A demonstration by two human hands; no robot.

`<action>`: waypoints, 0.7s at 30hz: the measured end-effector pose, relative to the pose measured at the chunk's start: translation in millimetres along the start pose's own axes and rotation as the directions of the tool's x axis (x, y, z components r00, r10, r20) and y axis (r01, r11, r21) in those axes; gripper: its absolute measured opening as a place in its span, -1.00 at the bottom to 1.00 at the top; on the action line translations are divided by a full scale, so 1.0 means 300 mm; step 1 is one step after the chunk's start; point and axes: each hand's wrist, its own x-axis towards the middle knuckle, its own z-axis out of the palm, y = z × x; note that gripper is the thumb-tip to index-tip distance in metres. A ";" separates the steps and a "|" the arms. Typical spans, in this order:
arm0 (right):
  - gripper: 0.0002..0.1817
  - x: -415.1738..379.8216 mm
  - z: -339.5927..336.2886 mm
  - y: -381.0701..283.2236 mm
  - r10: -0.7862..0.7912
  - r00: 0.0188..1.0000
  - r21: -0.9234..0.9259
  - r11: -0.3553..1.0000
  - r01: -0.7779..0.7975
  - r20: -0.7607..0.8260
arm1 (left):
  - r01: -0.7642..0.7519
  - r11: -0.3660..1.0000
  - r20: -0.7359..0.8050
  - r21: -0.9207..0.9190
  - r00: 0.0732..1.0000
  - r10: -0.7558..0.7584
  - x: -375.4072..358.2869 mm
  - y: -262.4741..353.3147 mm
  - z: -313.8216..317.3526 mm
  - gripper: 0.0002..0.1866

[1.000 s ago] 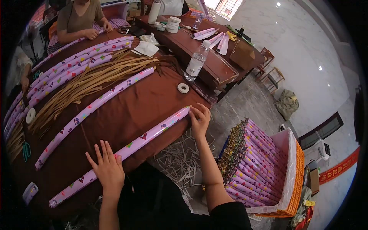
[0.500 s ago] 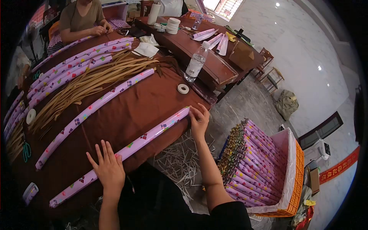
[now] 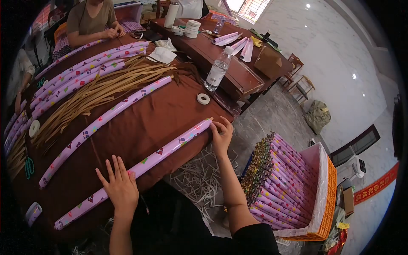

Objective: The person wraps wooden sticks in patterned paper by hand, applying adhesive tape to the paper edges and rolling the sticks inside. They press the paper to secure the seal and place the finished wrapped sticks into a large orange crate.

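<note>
A long pink patterned roll [image 3: 159, 154] lies slantwise along the near edge of the brown-covered table [image 3: 140, 114]. My left hand [image 3: 121, 182] rests flat across its lower part, fingers spread. At the upper right end, my right hand [image 3: 221, 134] is at the roll's tip with thumb and fingers curled together; whether it grips the tip is hard to see. A second pink roll [image 3: 100, 121] lies farther in, beside a heap of tan strips [image 3: 85, 95]. A white tape ring [image 3: 203, 98] lies beyond my right hand.
A water bottle [image 3: 217, 70] stands at the table's far right corner. An orange crate [image 3: 327, 199] packed with pink rolls is on the floor at right. Green scissors [image 3: 29, 167] lie at left. Across the table sits a person [image 3: 91, 23]; another person [image 3: 23, 70] is at far left.
The roll's upper end has shifted very slightly up and right, with my right hand beside it. My left hand has stayed in place. The person at far left has leaned into view.
</note>
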 end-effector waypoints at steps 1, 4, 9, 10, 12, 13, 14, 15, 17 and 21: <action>-0.83 0.005 -0.002 0.002 0.000 1.000 0.000 1.000 0.000 0.001 | -0.001 1.000 0.002 0.001 1.000 0.001 0.000 0.000 0.000 -0.43; -0.80 0.023 -0.004 0.007 0.005 1.000 -0.043 0.999 -0.004 0.030 | -0.004 1.000 0.002 0.022 1.000 0.004 0.001 0.002 -0.001 -0.42; -0.75 0.049 0.002 0.003 0.106 0.988 -0.028 0.994 -0.104 0.113 | -0.006 1.000 -0.009 0.018 1.000 0.006 0.001 0.001 0.005 -0.42; -0.75 0.057 0.005 0.020 0.107 0.988 -0.029 0.994 -0.104 0.113 | -0.009 1.000 -0.023 0.022 1.000 0.010 -0.001 0.001 0.007 -0.41; -0.75 0.075 0.008 0.048 0.190 0.960 0.129 0.967 -0.220 0.207 | -0.010 1.000 -0.018 0.017 1.000 0.010 0.004 0.003 0.001 -0.41; -0.75 0.077 0.007 0.047 0.227 0.950 0.186 0.945 -0.268 0.215 | -0.005 1.000 -0.010 0.014 1.000 0.006 0.003 0.003 -0.004 -0.41; -0.75 0.082 0.004 0.047 0.238 0.945 0.193 0.940 -0.282 0.225 | -0.008 1.000 -0.018 0.010 1.000 0.008 0.003 0.003 -0.003 -0.41; -0.75 0.086 0.002 0.050 0.249 0.938 0.201 0.933 -0.300 0.242 | -0.007 1.000 -0.022 0.009 1.000 0.007 0.004 0.001 -0.001 -0.41; -0.72 0.085 0.010 0.059 0.239 0.940 0.250 0.921 -0.299 0.245 | 0.000 1.000 -0.014 -0.004 1.000 0.000 0.006 -0.001 -0.006 -0.41; -0.71 0.073 0.019 0.077 0.137 0.961 0.120 0.978 -0.169 0.241 | 0.001 1.000 -0.025 -0.029 1.000 -0.001 0.005 -0.006 -0.001 -0.40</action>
